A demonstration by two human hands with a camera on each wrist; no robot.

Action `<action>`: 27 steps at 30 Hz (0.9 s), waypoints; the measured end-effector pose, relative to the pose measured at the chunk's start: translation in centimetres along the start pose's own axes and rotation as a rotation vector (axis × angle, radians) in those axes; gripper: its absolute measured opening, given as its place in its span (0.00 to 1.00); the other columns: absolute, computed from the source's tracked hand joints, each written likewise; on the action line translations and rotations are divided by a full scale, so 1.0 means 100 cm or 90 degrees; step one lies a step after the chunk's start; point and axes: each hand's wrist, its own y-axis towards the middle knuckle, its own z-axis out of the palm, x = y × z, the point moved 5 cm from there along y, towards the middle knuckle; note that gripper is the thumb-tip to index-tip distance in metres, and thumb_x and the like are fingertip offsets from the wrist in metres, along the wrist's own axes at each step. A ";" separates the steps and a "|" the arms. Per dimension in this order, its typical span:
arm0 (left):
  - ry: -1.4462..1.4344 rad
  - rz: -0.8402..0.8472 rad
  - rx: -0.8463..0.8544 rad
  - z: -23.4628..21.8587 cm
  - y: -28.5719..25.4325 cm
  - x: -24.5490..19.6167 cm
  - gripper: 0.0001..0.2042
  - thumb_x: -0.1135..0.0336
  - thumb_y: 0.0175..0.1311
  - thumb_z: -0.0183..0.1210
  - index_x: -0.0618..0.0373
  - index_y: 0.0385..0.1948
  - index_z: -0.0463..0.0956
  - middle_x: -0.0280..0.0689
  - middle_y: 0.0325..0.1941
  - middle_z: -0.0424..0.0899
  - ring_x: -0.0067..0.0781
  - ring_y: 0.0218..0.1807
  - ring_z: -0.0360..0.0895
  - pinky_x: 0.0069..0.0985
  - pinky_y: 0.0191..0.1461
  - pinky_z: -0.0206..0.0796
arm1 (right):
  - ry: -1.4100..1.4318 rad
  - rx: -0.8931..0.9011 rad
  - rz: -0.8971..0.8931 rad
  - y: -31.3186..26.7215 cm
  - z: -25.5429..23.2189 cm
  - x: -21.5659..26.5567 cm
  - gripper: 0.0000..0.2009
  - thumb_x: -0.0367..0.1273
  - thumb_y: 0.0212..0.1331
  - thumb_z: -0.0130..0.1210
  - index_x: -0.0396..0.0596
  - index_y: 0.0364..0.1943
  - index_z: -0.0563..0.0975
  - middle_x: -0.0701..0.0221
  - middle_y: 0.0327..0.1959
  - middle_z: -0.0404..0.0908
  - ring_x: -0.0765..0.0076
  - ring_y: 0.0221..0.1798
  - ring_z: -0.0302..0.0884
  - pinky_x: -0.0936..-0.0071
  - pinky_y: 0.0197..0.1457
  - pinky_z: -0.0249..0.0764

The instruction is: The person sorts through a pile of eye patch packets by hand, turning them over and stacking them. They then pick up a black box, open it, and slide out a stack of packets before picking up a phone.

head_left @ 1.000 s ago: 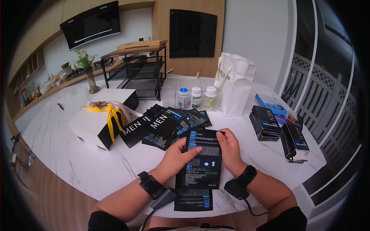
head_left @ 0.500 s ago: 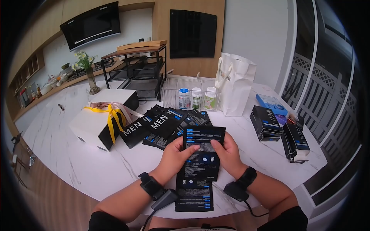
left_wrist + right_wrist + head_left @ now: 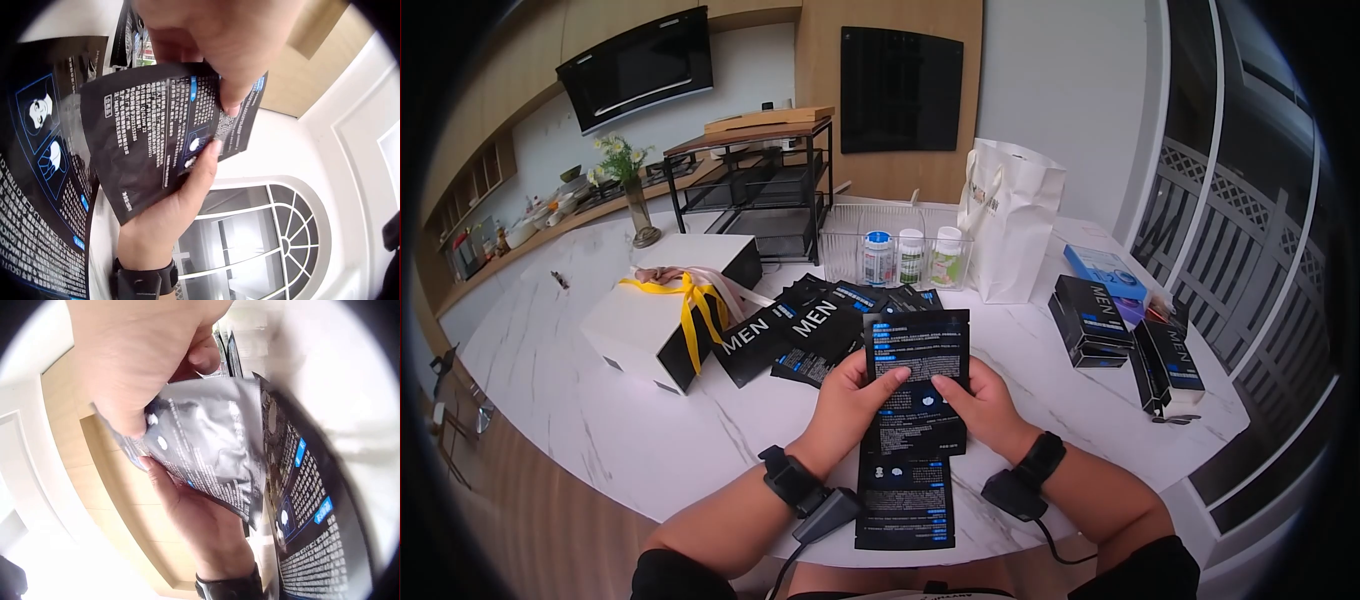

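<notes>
Both hands hold a black sheet mask packet [image 3: 915, 430] printed with small white text, blue labels and small pictures. My left hand [image 3: 840, 412] pinches its left side, thumb on the printed face and fingers behind. From the other side my right hand [image 3: 992, 405] pinches it the same way, the two thumbtips close together. A second black packet [image 3: 905, 515] lies at the table's near edge, its upper end covered by the held one. In the left wrist view the held packet [image 3: 150, 137] is slightly bent; in the right wrist view glare whitens the packet [image 3: 209, 431].
Beyond the hands lies a pile of black packets [image 3: 830, 325]. A white box [image 3: 650, 320] with ribbons stands left, black boxes [image 3: 1090, 320] right. Behind are a clear organizer [image 3: 840, 240] with three bottles, a white paper bag [image 3: 1015, 230] and a black rack [image 3: 750, 190].
The held packet has moved away from the body and slightly left, uncovering more of the lower packet. My right thumb has gone from its top corner down to the middle of its face.
</notes>
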 end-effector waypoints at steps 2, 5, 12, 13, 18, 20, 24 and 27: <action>-0.029 0.004 0.006 0.004 0.000 0.001 0.10 0.69 0.59 0.55 0.60 0.40 0.72 0.32 0.38 0.78 0.16 0.39 0.73 0.17 0.46 0.66 | 0.025 -0.033 -0.005 0.003 -0.004 -0.003 0.13 0.30 0.61 0.46 0.39 0.48 0.68 0.72 0.43 0.73 0.81 0.45 0.69 0.82 0.49 0.67; -0.098 -0.024 0.037 0.006 0.002 0.015 0.08 0.72 0.58 0.56 0.62 0.37 0.71 0.33 0.35 0.79 0.16 0.37 0.73 0.14 0.42 0.66 | 0.049 -0.074 -0.016 0.006 -0.012 -0.007 0.12 0.30 0.62 0.46 0.39 0.48 0.68 0.72 0.44 0.74 0.82 0.45 0.69 0.82 0.48 0.67; -0.049 -0.047 0.038 0.001 0.004 0.019 0.06 0.73 0.57 0.56 0.62 0.34 0.72 0.31 0.33 0.79 0.14 0.35 0.73 0.14 0.40 0.65 | -0.073 -0.038 -0.110 -0.001 -0.004 0.006 0.12 0.28 0.62 0.44 0.39 0.47 0.66 0.70 0.46 0.73 0.80 0.45 0.69 0.80 0.50 0.67; -0.049 -0.048 0.040 0.002 0.004 0.017 0.06 0.73 0.57 0.56 0.62 0.34 0.72 0.31 0.33 0.79 0.14 0.35 0.73 0.14 0.40 0.65 | -0.031 -0.060 -0.097 0.000 -0.006 0.005 0.12 0.29 0.62 0.45 0.39 0.48 0.67 0.70 0.45 0.73 0.80 0.45 0.69 0.81 0.50 0.66; 0.023 -0.007 0.056 0.007 -0.001 0.011 0.05 0.73 0.57 0.56 0.62 0.33 0.73 0.30 0.32 0.79 0.13 0.33 0.73 0.14 0.38 0.66 | -0.004 -0.115 -0.070 0.002 -0.013 0.001 0.13 0.30 0.61 0.46 0.38 0.48 0.67 0.70 0.44 0.74 0.79 0.44 0.69 0.81 0.49 0.66; 0.001 -0.007 0.038 0.005 0.000 0.007 0.05 0.72 0.57 0.57 0.62 0.33 0.73 0.30 0.32 0.79 0.13 0.32 0.72 0.13 0.38 0.66 | -0.064 -0.100 -0.108 -0.002 -0.010 0.007 0.13 0.30 0.61 0.47 0.38 0.48 0.68 0.70 0.43 0.74 0.79 0.44 0.70 0.81 0.49 0.66; -0.029 -0.007 0.021 0.004 0.001 0.004 0.05 0.72 0.57 0.57 0.61 0.33 0.73 0.30 0.31 0.79 0.13 0.33 0.73 0.13 0.38 0.66 | -0.118 -0.123 -0.145 -0.003 -0.009 0.010 0.14 0.31 0.61 0.48 0.38 0.47 0.68 0.69 0.42 0.75 0.77 0.44 0.70 0.80 0.48 0.66; 0.014 -0.008 0.051 0.004 0.001 0.010 0.06 0.72 0.57 0.57 0.62 0.34 0.73 0.31 0.32 0.79 0.14 0.33 0.73 0.14 0.39 0.66 | -0.048 -0.126 -0.118 0.001 -0.012 0.006 0.13 0.31 0.61 0.47 0.38 0.47 0.68 0.70 0.42 0.75 0.79 0.44 0.69 0.81 0.49 0.66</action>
